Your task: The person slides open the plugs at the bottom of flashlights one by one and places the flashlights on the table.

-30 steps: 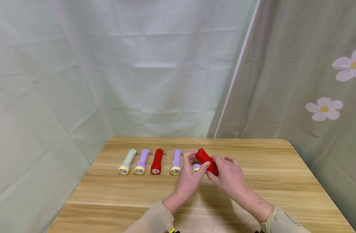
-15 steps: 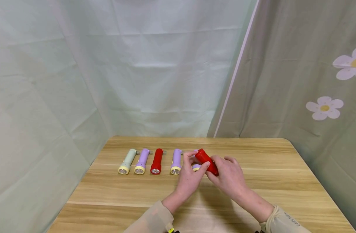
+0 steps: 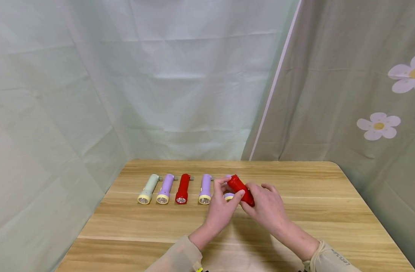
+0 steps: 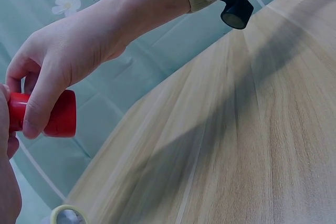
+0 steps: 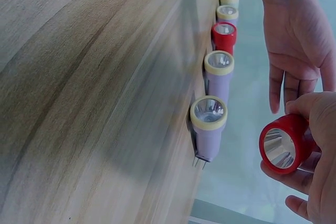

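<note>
A red flashlight (image 3: 240, 189) is held tilted above the table by both hands. My right hand (image 3: 268, 204) grips it near the lamp end; in the right wrist view its reflector faces the camera. My left hand (image 3: 221, 209) has thumb and fingers on the tail end. In the left wrist view the red lamp head (image 4: 64, 116) shows beyond the right thumb. Just behind the left hand lies a purple flashlight (image 5: 210, 129), mostly hidden in the head view.
Left of the hands, a row lies on the wooden table (image 3: 312, 211): a pale green flashlight (image 3: 149, 189), a purple flashlight (image 3: 166, 187), another red flashlight (image 3: 183, 187) and another purple flashlight (image 3: 205, 187). Their lamp ends face the person. Curtains (image 3: 193, 94) hang behind the table.
</note>
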Action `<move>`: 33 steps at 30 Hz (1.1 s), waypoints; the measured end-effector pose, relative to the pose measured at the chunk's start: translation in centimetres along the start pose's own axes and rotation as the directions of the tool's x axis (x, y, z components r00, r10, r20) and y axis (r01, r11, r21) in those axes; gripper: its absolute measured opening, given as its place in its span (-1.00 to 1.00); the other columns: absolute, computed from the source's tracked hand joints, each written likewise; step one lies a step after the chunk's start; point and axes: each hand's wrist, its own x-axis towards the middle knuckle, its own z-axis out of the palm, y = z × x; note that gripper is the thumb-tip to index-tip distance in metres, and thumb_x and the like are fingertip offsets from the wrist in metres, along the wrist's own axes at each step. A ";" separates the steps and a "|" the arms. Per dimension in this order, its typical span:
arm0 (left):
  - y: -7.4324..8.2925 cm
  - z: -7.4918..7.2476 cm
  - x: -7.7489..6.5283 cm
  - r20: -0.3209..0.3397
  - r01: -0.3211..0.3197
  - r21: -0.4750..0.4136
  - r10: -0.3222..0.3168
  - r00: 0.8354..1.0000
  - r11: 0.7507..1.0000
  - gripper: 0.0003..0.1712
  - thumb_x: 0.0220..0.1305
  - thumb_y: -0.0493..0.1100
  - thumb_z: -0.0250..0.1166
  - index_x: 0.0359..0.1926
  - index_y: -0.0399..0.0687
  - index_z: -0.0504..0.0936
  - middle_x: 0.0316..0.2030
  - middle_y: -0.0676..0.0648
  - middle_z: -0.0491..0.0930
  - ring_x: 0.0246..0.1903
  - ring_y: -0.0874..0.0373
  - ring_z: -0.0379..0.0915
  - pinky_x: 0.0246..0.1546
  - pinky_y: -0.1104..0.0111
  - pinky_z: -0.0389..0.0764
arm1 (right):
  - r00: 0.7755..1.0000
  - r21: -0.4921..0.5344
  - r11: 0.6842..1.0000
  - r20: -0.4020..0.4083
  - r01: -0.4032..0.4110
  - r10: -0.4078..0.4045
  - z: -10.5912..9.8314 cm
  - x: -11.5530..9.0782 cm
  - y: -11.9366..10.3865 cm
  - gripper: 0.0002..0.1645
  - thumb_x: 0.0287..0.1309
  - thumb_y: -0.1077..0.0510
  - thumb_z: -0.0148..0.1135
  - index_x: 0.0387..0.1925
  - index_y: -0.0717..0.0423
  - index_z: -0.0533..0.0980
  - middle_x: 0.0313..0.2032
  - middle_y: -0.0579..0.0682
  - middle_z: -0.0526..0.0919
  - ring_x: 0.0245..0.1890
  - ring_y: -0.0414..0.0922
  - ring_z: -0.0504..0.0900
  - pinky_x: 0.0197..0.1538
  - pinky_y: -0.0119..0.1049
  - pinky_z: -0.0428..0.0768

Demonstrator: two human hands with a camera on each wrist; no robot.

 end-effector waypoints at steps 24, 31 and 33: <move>-0.1 -0.1 -0.2 0.019 0.003 -0.008 -0.003 1.000 1.000 -0.37 0.36 0.00 0.40 0.29 0.16 0.24 0.02 -0.04 0.62 -0.01 0.11 0.52 -0.12 0.31 0.67 | 1.000 -0.011 1.000 -0.013 0.002 -0.002 0.3 -0.2 0.0 -0.59 -0.02 0.04 0.55 -0.18 0.02 0.54 -0.50 -0.21 0.60 -0.58 -0.24 0.54 0.16 0.08 0.49; 0.0 -0.1 -0.3 0.013 -0.009 -0.007 0.009 1.000 1.000 -0.37 0.36 -0.01 0.40 0.29 0.17 0.25 0.02 -0.02 0.63 -0.01 0.12 0.53 -0.13 0.27 0.68 | 1.000 -0.014 1.000 -0.023 0.012 -0.012 0.4 -0.2 0.1 -0.60 -0.02 0.04 0.55 -0.20 0.02 0.53 -0.52 -0.24 0.55 -0.60 -0.25 0.52 0.16 0.07 0.48; 0.0 -0.1 -0.3 0.014 -0.008 -0.013 0.008 1.000 1.000 -0.38 0.36 -0.02 0.40 0.28 0.17 0.26 0.03 -0.02 0.63 -0.01 0.11 0.53 -0.13 0.29 0.68 | 1.000 -0.018 1.000 -0.026 0.015 -0.016 0.4 -0.2 0.1 -0.60 -0.03 0.03 0.55 -0.20 0.02 0.53 -0.52 -0.23 0.56 -0.60 -0.25 0.52 0.16 0.07 0.49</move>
